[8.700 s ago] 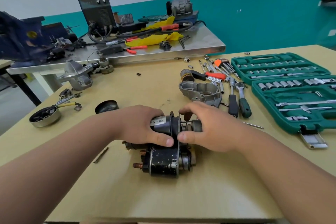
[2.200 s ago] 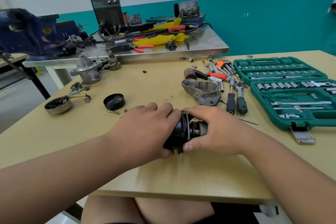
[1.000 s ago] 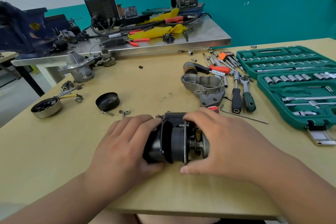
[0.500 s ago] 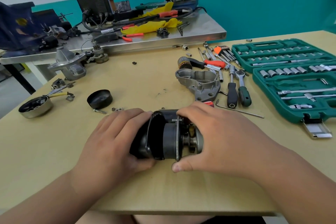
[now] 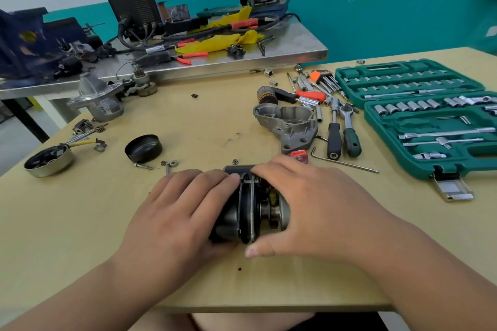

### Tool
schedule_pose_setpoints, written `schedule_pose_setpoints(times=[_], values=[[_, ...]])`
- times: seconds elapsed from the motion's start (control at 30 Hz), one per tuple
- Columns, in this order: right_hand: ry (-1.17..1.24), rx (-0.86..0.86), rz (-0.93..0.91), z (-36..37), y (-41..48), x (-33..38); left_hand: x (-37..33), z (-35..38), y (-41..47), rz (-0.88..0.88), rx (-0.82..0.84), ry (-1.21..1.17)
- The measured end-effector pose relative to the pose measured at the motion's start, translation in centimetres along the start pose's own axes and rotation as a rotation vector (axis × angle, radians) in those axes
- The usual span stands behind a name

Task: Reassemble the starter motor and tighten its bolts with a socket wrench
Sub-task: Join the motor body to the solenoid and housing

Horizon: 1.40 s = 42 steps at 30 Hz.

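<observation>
The dark starter motor (image 5: 250,212) lies on its side on the wooden table (image 5: 80,223), near the front edge. My left hand (image 5: 183,212) grips its black body from the left. My right hand (image 5: 304,207) curls over the right end, where the metal pinion gear shows, with its thumb under the flange. A grey nose housing (image 5: 290,126) sits behind the motor. A ratchet wrench (image 5: 348,126) with a green handle lies to its right. Loose bolts (image 5: 144,166) and a nut (image 5: 235,161) rest just behind my hands.
An open green socket set (image 5: 430,115) fills the right side. A black end cap (image 5: 144,148), a round brush holder (image 5: 48,160) and another grey housing (image 5: 98,99) lie at left. Screwdrivers and hex keys (image 5: 322,80) are scattered mid-right. A cluttered steel bench (image 5: 295,45) stands behind.
Both hands have kept hold of the motor while turning it on the table near the front edge. The flange now faces me more squarely, and the bolts behind stay put.
</observation>
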State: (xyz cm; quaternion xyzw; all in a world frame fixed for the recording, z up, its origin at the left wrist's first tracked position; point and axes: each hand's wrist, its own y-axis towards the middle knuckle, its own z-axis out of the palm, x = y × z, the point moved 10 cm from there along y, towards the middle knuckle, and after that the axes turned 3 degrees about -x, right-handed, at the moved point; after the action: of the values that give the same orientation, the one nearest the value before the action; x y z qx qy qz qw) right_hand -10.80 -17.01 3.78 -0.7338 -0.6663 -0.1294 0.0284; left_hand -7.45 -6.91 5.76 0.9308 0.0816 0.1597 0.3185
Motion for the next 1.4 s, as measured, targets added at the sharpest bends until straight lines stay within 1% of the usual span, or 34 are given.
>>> schedule_pose_setpoints(times=[0.33,0.63,0.7,0.8,0.9,0.97,1.03,1.13,1.17,1.27,1.4], values=[[0.026,-0.017,-0.022,-0.2,0.2,0.2,-0.6,0.0,-0.3,0.076,-0.031,0.038],[0.089,-0.059,-0.03,-1.0,0.7,0.0,-1.0,-0.5,1.5,0.036,0.001,0.023],[0.161,-0.053,-0.02,-1.4,1.2,-0.7,-1.0,-0.3,2.5,0.03,0.06,0.029],[0.344,-0.043,0.023,-2.4,2.5,-2.2,-0.2,0.3,4.7,0.001,0.228,-0.013],[0.575,-0.029,0.117,-3.0,4.3,-4.2,2.0,2.0,6.7,-0.107,0.437,-0.083],[0.628,-0.046,0.172,-3.5,5.2,-5.5,3.4,3.4,7.4,-0.172,0.528,-0.147],[0.507,-0.106,0.172,-4.7,5.7,-6.4,4.5,4.2,8.1,-0.234,0.545,-0.244],[0.296,-0.183,0.144,-6.3,5.1,-7.5,5.4,4.9,9.0,-0.263,0.548,-0.337],[0.296,-0.187,0.145,-6.4,4.6,-8.1,5.7,5.2,9.3,-0.274,0.552,-0.37],[0.487,-0.159,0.163,-5.4,3.1,-9.4,6.6,5.8,9.9,-0.316,0.559,-0.449],[0.436,-0.191,0.17,-4.7,3.4,-9.8,6.7,6.3,10.3,-0.333,0.563,-0.444]])
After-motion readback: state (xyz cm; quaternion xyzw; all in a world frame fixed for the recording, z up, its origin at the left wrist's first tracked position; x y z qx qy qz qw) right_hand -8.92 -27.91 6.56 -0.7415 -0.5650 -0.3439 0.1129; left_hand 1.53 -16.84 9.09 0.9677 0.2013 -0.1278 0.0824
